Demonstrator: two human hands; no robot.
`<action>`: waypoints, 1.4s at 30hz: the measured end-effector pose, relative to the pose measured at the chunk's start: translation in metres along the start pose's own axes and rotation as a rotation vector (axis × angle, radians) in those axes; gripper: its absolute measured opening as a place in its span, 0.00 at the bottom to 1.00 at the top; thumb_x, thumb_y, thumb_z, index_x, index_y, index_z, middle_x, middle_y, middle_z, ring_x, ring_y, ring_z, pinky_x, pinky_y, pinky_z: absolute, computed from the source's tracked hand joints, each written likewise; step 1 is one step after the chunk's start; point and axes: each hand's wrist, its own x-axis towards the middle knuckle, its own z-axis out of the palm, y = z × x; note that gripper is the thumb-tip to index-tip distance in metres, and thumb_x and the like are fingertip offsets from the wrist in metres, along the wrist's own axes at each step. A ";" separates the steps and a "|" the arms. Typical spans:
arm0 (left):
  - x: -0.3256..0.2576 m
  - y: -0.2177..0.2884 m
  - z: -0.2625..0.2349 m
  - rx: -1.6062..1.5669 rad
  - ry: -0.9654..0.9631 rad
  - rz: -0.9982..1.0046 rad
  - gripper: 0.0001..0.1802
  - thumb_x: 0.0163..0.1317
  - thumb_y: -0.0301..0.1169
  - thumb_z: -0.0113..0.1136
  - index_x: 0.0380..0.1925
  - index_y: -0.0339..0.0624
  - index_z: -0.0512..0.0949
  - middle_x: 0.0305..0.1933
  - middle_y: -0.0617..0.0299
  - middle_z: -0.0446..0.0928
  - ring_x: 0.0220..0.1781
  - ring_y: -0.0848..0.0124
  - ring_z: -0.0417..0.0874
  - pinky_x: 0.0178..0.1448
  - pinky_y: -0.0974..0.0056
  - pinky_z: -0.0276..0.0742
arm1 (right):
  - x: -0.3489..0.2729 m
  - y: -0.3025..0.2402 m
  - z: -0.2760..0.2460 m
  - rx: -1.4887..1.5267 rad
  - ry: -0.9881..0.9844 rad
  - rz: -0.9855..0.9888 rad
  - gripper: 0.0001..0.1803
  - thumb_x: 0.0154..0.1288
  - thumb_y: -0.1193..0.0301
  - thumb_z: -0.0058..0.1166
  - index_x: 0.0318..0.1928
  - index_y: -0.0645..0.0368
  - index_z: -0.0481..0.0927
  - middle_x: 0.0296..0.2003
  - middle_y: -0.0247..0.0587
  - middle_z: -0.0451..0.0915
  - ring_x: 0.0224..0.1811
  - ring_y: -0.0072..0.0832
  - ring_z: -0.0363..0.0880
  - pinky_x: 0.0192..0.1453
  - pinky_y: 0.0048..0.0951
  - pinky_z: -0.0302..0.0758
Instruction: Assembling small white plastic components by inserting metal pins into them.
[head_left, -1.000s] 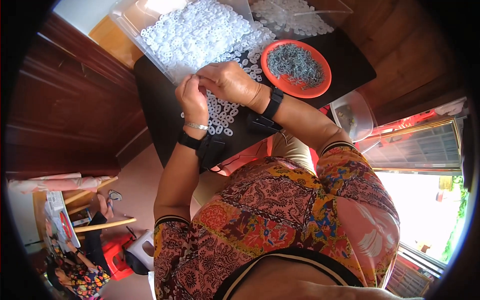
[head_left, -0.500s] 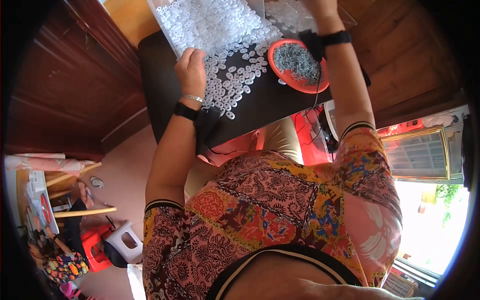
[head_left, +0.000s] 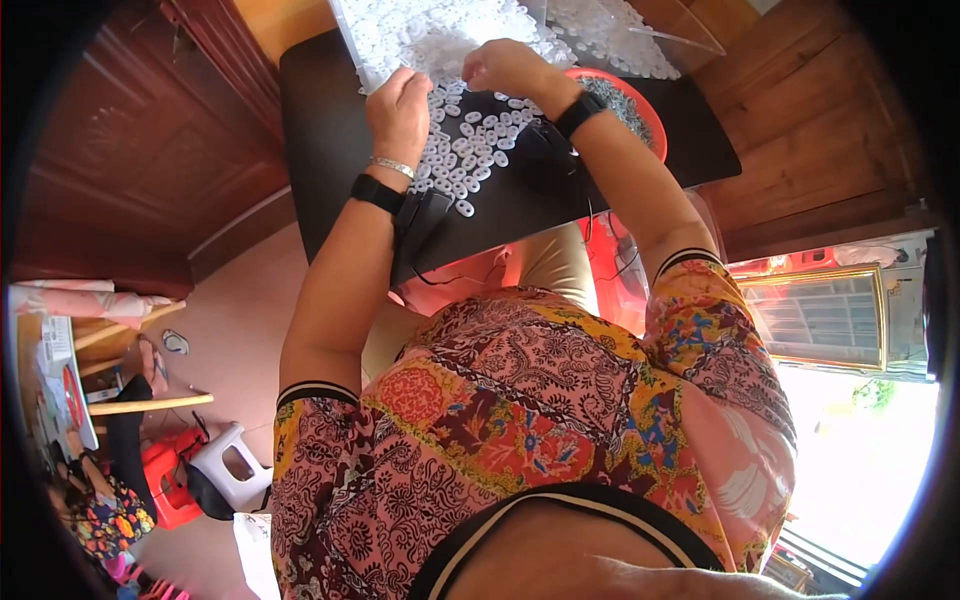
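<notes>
The person sits at a dark, flat-topped desk with both forearms stretched out over it. A spread of small white plastic rings lies loose on the desk's far half, thickening into a heap at the far edge, where it runs into a clear plastic sheet or bag.

The left hand rests on the near edge of that spread, fingers curled downward into the rings; its grip looks clenched, though what it holds, if anything, is too small to tell. A black wristband and a thin silver bracelet sit on that wrist.

The right hand hovers just beside it over the rings, fingertips pinched together toward the left hand; whether a ring is in the pinch I cannot tell.

Just right of the right wrist stands a round orange plastic bowl holding fine grey pieces, partly hidden by the forearm.

On the floor to the left stands a white plastic stool.
</notes>
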 end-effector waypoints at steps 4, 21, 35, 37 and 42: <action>0.000 -0.002 0.000 -0.014 0.027 0.003 0.12 0.59 0.32 0.52 0.24 0.34 0.76 0.17 0.69 0.68 0.21 0.82 0.66 0.25 0.73 0.61 | 0.004 0.002 0.018 -0.111 0.051 0.020 0.11 0.47 0.66 0.55 0.33 0.55 0.81 0.30 0.43 0.81 0.36 0.40 0.79 0.41 0.36 0.74; -0.001 -0.003 -0.001 0.010 -0.010 -0.033 0.13 0.59 0.33 0.51 0.22 0.35 0.76 0.16 0.69 0.67 0.19 0.81 0.64 0.23 0.73 0.59 | 0.010 0.001 0.031 -0.059 0.081 0.037 0.07 0.49 0.73 0.50 0.32 0.56 0.78 0.29 0.45 0.80 0.35 0.44 0.78 0.39 0.39 0.72; 0.002 -0.008 -0.003 -0.021 -0.044 -0.103 0.13 0.61 0.33 0.51 0.24 0.35 0.77 0.16 0.68 0.68 0.18 0.82 0.64 0.21 0.75 0.58 | 0.007 -0.002 0.019 -0.095 -0.061 -0.008 0.11 0.48 0.66 0.55 0.28 0.60 0.75 0.26 0.48 0.77 0.32 0.48 0.74 0.37 0.41 0.70; 0.001 -0.007 -0.002 -0.038 -0.051 -0.115 0.13 0.61 0.34 0.51 0.24 0.35 0.77 0.16 0.69 0.68 0.18 0.82 0.64 0.21 0.75 0.58 | 0.004 -0.001 0.021 -0.068 0.012 -0.017 0.11 0.48 0.66 0.57 0.30 0.60 0.76 0.26 0.46 0.77 0.29 0.41 0.76 0.34 0.37 0.72; -0.001 0.001 -0.001 -0.084 -0.074 -0.209 0.12 0.60 0.33 0.52 0.24 0.36 0.77 0.17 0.69 0.68 0.18 0.81 0.65 0.21 0.75 0.60 | -0.005 -0.014 0.020 0.543 0.075 0.111 0.10 0.53 0.69 0.60 0.35 0.60 0.79 0.27 0.38 0.79 0.28 0.23 0.78 0.30 0.23 0.75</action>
